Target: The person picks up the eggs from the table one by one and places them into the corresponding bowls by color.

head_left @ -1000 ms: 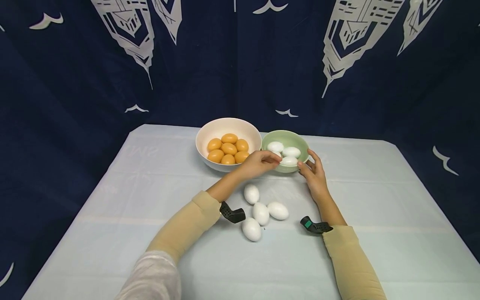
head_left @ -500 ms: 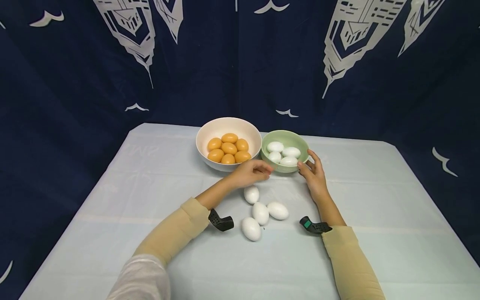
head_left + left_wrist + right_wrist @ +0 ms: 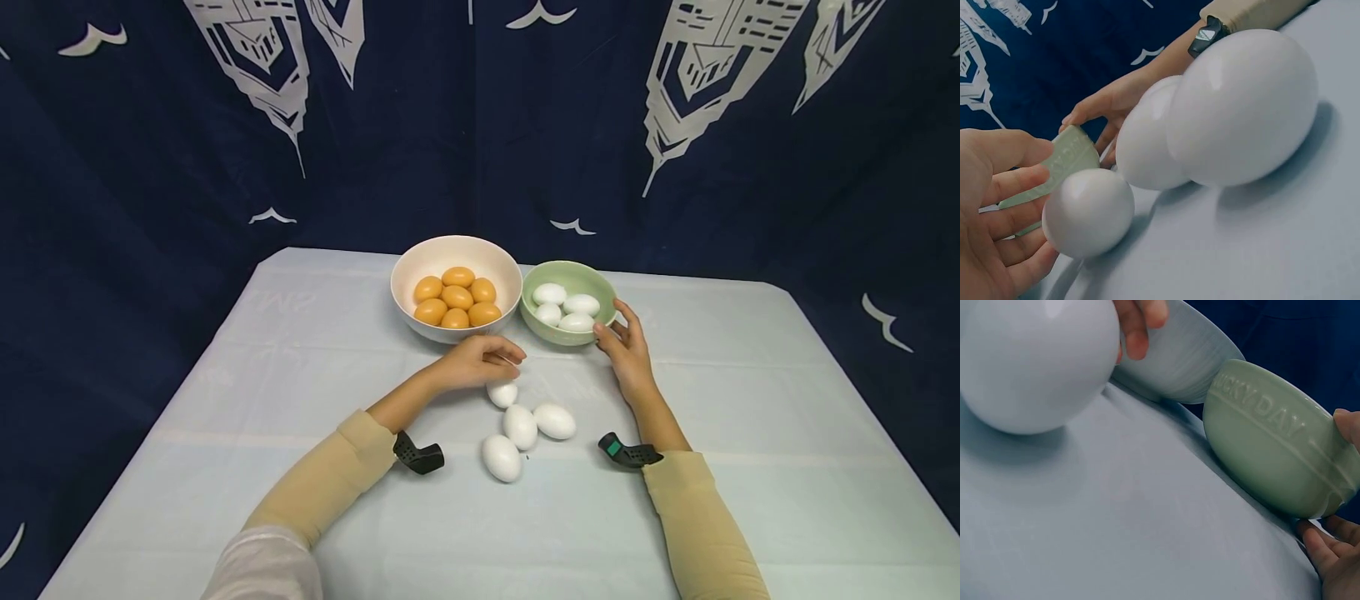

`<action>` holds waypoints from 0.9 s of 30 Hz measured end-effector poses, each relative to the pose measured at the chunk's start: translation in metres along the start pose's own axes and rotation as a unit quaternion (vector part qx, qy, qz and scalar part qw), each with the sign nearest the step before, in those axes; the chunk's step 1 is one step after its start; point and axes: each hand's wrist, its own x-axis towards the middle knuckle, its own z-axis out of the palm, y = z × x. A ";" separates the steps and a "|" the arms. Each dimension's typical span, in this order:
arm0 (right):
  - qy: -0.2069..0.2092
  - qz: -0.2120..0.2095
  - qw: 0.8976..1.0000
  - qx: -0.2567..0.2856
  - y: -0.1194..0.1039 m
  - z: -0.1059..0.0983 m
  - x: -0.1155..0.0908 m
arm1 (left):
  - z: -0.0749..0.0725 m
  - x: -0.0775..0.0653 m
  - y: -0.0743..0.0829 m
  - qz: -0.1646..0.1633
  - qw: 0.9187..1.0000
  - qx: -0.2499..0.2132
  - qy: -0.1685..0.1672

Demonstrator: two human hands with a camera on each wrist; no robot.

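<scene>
My left hand [image 3: 476,364] is over the farthest of several loose white eggs on the table, its fingers relaxed and partly covering that egg [image 3: 502,396]. In the left wrist view the fingers of the left hand [image 3: 1004,215] are spread beside the same egg [image 3: 1088,214], fingertips right at its side, not wrapped round it. My right hand [image 3: 632,362] grips the right side of a light green bowl [image 3: 551,332], thumb at the rim and fingers lower on the wall. Several white eggs [image 3: 581,305] lie inside. Raised lettering shows on the green bowl [image 3: 1272,437] in the right wrist view.
Left of the green bowl stands a larger pale bowl [image 3: 407,296] with several orange-yellow eggs [image 3: 457,297]. Nearer the person lie other white eggs [image 3: 521,427] in a loose cluster. A pale cloth covers the table [image 3: 247,417]; a dark blue printed curtain [image 3: 465,125] hangs behind.
The left hand has drawn back from the green bowl, leftward and nearer, to the farthest loose egg. Another white egg now shows fully in the green bowl. The right hand keeps its place.
</scene>
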 end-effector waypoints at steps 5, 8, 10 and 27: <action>0.000 0.000 1.000 -0.003 0.000 0.000 0.000 | -0.001 -0.005 -0.008 -0.002 1.000 0.006 -0.007; -0.002 -0.001 1.000 -0.004 0.000 0.000 0.000 | -0.002 -0.009 -0.013 -0.002 1.000 0.021 -0.012; -0.004 -0.001 1.000 -0.005 0.000 0.000 0.000 | -0.003 -0.011 -0.016 0.000 0.999 0.027 -0.017; 0.001 0.007 1.000 -0.003 -0.001 0.001 0.000 | -0.007 -0.023 -0.023 0.016 0.996 0.055 -0.069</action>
